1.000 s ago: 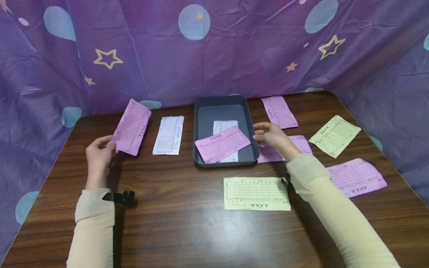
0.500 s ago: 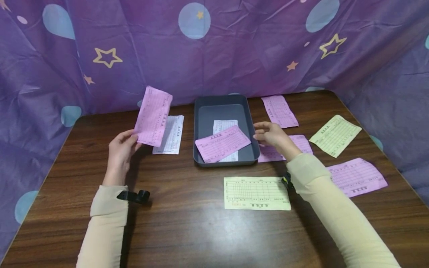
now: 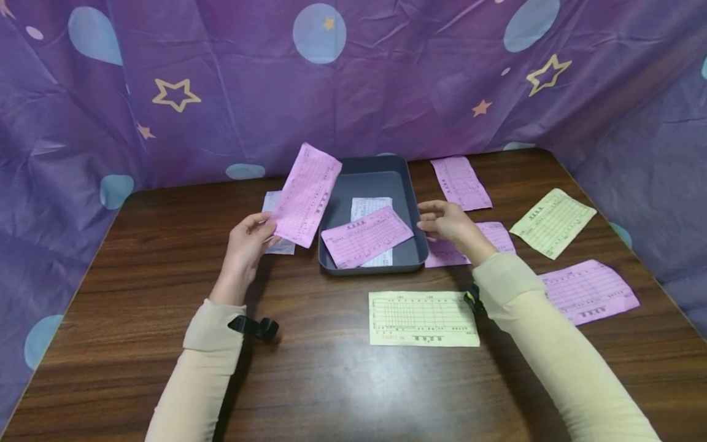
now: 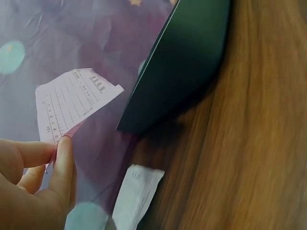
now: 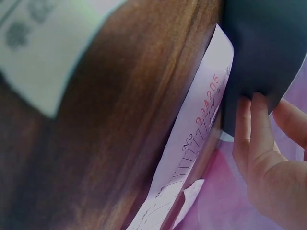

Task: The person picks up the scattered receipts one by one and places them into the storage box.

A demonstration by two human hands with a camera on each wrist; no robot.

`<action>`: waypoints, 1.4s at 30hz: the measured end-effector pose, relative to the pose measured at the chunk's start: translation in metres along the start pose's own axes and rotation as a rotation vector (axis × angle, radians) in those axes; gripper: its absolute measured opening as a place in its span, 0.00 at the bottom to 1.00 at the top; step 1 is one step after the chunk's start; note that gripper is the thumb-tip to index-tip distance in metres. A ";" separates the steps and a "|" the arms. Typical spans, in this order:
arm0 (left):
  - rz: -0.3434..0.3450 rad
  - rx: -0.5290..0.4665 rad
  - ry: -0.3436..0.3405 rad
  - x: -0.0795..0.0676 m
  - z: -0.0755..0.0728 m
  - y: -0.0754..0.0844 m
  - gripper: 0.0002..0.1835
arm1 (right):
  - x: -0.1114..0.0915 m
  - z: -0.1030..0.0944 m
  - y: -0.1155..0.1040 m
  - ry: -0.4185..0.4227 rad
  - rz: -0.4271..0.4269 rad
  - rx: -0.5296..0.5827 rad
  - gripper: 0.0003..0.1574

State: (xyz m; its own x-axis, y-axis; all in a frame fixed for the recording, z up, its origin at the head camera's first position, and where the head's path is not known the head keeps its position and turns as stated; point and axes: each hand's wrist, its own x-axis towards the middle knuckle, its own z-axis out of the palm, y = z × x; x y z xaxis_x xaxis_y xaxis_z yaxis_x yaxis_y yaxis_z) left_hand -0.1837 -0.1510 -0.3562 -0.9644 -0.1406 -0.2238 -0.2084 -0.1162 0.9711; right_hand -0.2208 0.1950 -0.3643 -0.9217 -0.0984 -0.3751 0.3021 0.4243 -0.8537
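My left hand (image 3: 247, 252) pinches a pink paper slip (image 3: 310, 195) by its lower left edge, thumb against fingertips. The raised slip overlaps the left rim of a dark grey tray (image 3: 369, 164) in the head view and partly covers a white slip (image 3: 283, 247) lying on the table. Inside the tray, another pink slip (image 3: 367, 237) lies across a white one (image 3: 378, 258). At the tray's right side is my right hand (image 3: 450, 226). In the right wrist view, its fairly straight fingers (image 5: 259, 120) touch the tray's outer wall (image 5: 259, 52).
A yellow slip (image 3: 423, 319) lies in front of the tray on the wooden table (image 3: 309, 387). To the right are another yellow slip (image 3: 553, 224) and pink slips, one (image 3: 461, 183) near the back edge, another (image 3: 588, 293) farther right. A purple curtain (image 3: 248, 92) hangs behind.
My left hand has lifted the pink slip and carried it right, over the white slip to the tray's left rim. My right hand has stayed at the tray's side.
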 end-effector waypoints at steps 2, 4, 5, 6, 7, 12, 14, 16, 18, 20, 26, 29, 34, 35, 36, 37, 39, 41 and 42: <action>0.001 0.006 -0.019 -0.001 0.007 -0.001 0.16 | 0.000 0.000 -0.001 0.000 0.003 -0.003 0.35; 0.005 0.011 -0.038 -0.001 0.013 -0.002 0.18 | 0.000 0.000 -0.001 0.000 0.003 -0.007 0.35; 0.008 0.017 -0.045 -0.002 0.016 -0.003 0.19 | 0.000 0.000 -0.001 0.000 0.004 -0.005 0.35; 0.010 0.023 -0.051 -0.002 0.019 -0.003 0.19 | 0.000 0.000 -0.001 0.000 0.003 -0.004 0.35; 0.011 0.030 -0.054 -0.003 0.022 -0.004 0.20 | 0.000 0.000 -0.001 0.000 0.002 -0.005 0.35; 0.024 0.092 -0.072 -0.004 0.037 -0.007 0.19 | -0.001 0.000 -0.001 -0.005 -0.002 0.002 0.36; 0.030 0.118 -0.085 -0.005 0.043 -0.008 0.19 | -0.001 0.000 -0.001 -0.006 -0.001 0.002 0.36; 0.036 0.135 -0.096 -0.006 0.048 -0.010 0.18 | -0.001 0.000 -0.001 -0.006 -0.001 0.000 0.36; 0.046 0.152 -0.110 -0.007 0.053 -0.011 0.17 | -0.001 0.001 -0.002 -0.008 -0.001 0.006 0.36; 0.058 0.172 -0.121 -0.008 0.057 -0.013 0.17 | -0.001 0.001 -0.002 -0.010 -0.003 0.013 0.36; 0.098 0.217 -0.136 -0.010 0.067 -0.016 0.15 | -0.002 0.001 -0.002 -0.015 0.000 0.017 0.36; 0.135 0.252 -0.135 -0.011 0.071 -0.018 0.14 | -0.002 0.000 -0.002 -0.019 0.001 0.024 0.36; 0.226 0.377 -0.114 -0.012 0.074 -0.021 0.13 | -0.002 0.000 -0.001 -0.018 -0.002 0.017 0.36; 0.243 0.406 -0.109 -0.013 0.074 -0.022 0.13 | -0.001 0.000 -0.001 -0.017 -0.003 0.013 0.35; 0.258 0.436 -0.104 -0.013 0.074 -0.022 0.12 | -0.001 0.000 -0.001 -0.016 -0.005 0.009 0.35; 0.273 0.465 -0.098 -0.013 0.074 -0.022 0.12 | -0.001 0.000 -0.001 -0.015 -0.008 0.001 0.35; 0.289 0.510 -0.091 -0.014 0.075 -0.023 0.12 | -0.001 0.001 -0.001 -0.014 -0.010 0.001 0.35; 0.302 0.559 -0.079 -0.013 0.076 -0.023 0.12 | -0.001 0.001 -0.001 -0.016 -0.012 0.000 0.35; 0.308 0.582 -0.074 -0.013 0.077 -0.024 0.12 | -0.001 0.000 -0.001 -0.017 -0.012 -0.002 0.35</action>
State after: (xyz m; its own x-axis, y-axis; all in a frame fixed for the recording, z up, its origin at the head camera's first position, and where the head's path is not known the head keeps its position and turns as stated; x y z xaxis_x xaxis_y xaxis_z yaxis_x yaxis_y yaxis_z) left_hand -0.1788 -0.0712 -0.3700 -0.9983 -0.0121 0.0575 0.0450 0.4714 0.8807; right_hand -0.2197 0.1943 -0.3630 -0.9212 -0.1185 -0.3705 0.2903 0.4245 -0.8576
